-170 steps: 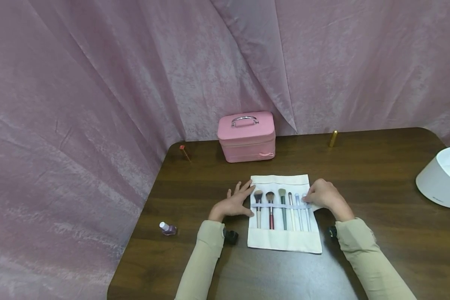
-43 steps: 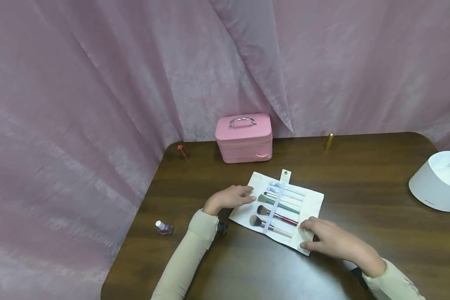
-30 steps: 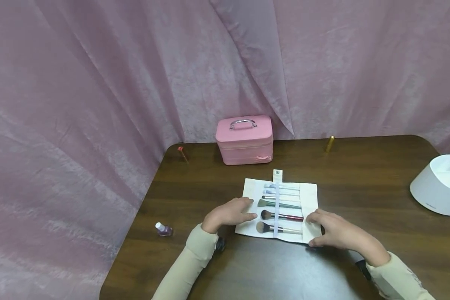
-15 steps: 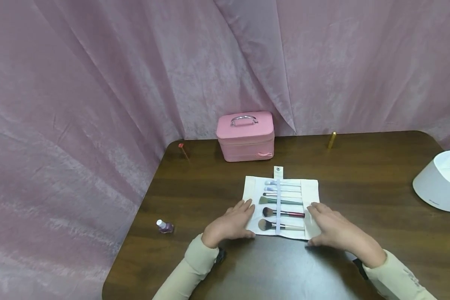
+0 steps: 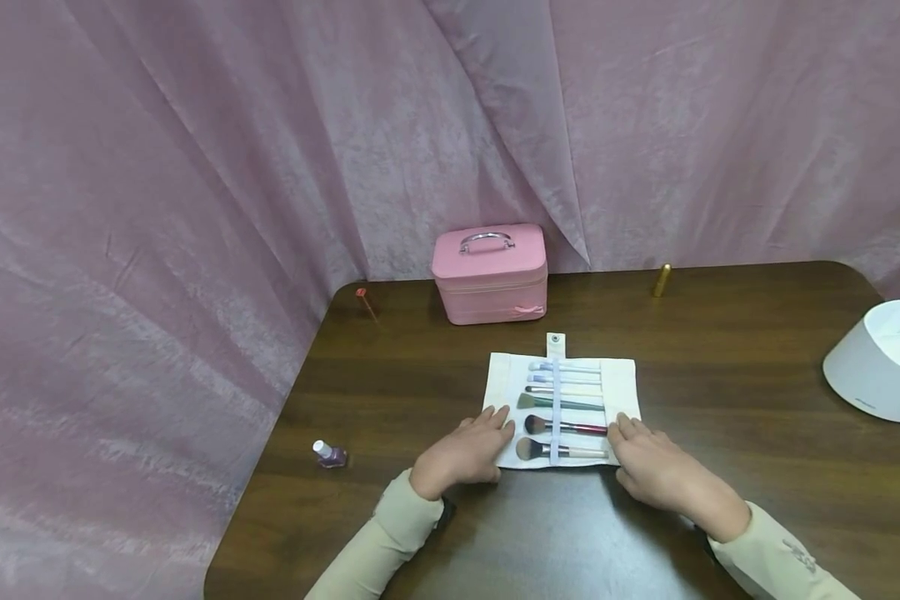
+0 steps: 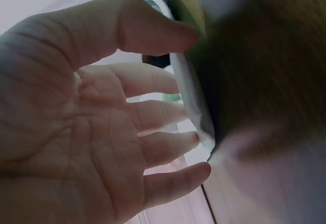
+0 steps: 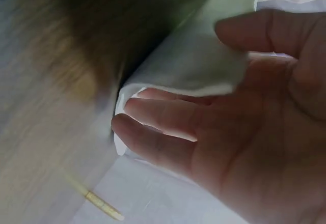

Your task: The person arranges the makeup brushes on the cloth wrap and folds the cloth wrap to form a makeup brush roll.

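A cream cloth brush roll lies flat on the dark wooden table. Several makeup brushes lie sideways in it under a pale strap, and a snap tab points away from me. My left hand rests at the roll's near left corner. Its straight fingertips touch the cloth edge, with the thumb above. My right hand is at the near right corner. There the cloth corner is lifted and pinched between thumb and fingers.
A pink vanity case stands at the table's back edge. A small red item lies to its left and a gold tube to its right. A nail polish bottle sits near left, a white round container far right. Pink curtain hangs behind.
The roll was turned a quarter turn, so the brushes now lie sideways. Both hands have settled at its near corners, and the right hand has taken up the corner.
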`<state>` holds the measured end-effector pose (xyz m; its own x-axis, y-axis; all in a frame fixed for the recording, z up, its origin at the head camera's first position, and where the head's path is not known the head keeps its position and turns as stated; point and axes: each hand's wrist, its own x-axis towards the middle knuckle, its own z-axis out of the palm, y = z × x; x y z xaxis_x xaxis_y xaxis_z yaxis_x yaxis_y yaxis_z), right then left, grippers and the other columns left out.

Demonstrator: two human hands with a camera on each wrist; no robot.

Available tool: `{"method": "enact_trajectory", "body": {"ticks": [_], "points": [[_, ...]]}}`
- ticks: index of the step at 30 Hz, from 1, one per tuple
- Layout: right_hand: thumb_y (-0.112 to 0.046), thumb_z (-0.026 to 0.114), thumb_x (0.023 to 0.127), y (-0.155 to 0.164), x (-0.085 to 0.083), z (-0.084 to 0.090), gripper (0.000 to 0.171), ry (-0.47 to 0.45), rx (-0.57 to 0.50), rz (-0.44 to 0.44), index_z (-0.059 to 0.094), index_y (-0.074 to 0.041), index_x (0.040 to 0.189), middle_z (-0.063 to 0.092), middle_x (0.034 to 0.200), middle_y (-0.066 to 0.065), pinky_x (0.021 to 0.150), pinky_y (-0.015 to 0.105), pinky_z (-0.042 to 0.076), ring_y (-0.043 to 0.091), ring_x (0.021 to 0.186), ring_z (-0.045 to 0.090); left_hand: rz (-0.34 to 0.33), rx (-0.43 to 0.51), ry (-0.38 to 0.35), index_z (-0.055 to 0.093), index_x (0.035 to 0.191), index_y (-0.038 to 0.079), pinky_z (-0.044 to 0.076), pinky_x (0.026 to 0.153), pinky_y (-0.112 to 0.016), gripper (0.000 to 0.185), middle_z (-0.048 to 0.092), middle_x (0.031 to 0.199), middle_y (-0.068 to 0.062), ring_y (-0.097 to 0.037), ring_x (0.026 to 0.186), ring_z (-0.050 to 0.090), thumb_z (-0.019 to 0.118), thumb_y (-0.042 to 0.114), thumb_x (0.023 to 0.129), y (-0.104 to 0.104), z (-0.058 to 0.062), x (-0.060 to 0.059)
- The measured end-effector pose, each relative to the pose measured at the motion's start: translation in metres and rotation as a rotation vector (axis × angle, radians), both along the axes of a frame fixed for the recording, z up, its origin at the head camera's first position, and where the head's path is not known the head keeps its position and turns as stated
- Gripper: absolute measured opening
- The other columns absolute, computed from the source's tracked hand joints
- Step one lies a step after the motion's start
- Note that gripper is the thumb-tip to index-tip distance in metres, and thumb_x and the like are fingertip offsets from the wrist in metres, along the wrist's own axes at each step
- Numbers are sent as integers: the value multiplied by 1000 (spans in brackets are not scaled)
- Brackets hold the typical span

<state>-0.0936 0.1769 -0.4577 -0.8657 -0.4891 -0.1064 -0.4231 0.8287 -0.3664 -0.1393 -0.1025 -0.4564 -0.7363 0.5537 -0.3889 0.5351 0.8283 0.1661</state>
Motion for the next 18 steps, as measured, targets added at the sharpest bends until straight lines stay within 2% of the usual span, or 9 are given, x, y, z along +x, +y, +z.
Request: {"method": "enact_trajectory", "body": {"ticks": [4, 7, 12, 15, 18], "points": [[-3, 59, 92, 3, 3, 0, 48, 0, -37, 6, 49, 22, 131, 38, 139, 49, 96, 73, 38, 64, 127, 41, -6, -15, -9, 48, 151, 5, 33, 115, -47, 68, 31, 163, -12, -30, 150, 27, 75, 16, 89, 1, 0, 2], [-4, 54, 97, 7, 3, 2, 46, -37, -83, 6, 48, 22, 133, 36, 142, 48, 99, 73, 36, 63, 130, 38, -4, -21, -23, 46, 152, 6, 32, 116, -46, 66, 29, 164, -11, -28, 151, 25, 72, 17, 92, 1, 2, 3], [-6, 52, 100, 17, -1, 4, 44, -93, -161, 13, 49, 21, 135, 37, 143, 45, 103, 72, 32, 60, 133, 37, -28, 7, -19, 49, 150, 5, 34, 115, -47, 53, 31, 163, -12, -29, 150, 27, 62, 20, 101, -2, 4, 6], [-6, 54, 100, 21, -6, 4, 42, -72, -181, 38, 52, 20, 133, 44, 140, 43, 103, 69, 35, 58, 130, 43, -60, 47, -10, 52, 148, 4, 37, 112, -49, 46, 36, 160, -16, -33, 147, 33, 54, 24, 106, -6, 3, 5], [-5, 55, 100, 24, -11, 6, 36, -45, -201, 51, 58, 14, 130, 60, 128, 33, 99, 62, 44, 48, 120, 58, -63, 102, -38, 52, 148, 5, 37, 112, -48, 45, 38, 158, -17, -33, 146, 35, 47, 27, 109, -9, 0, 0]]}}
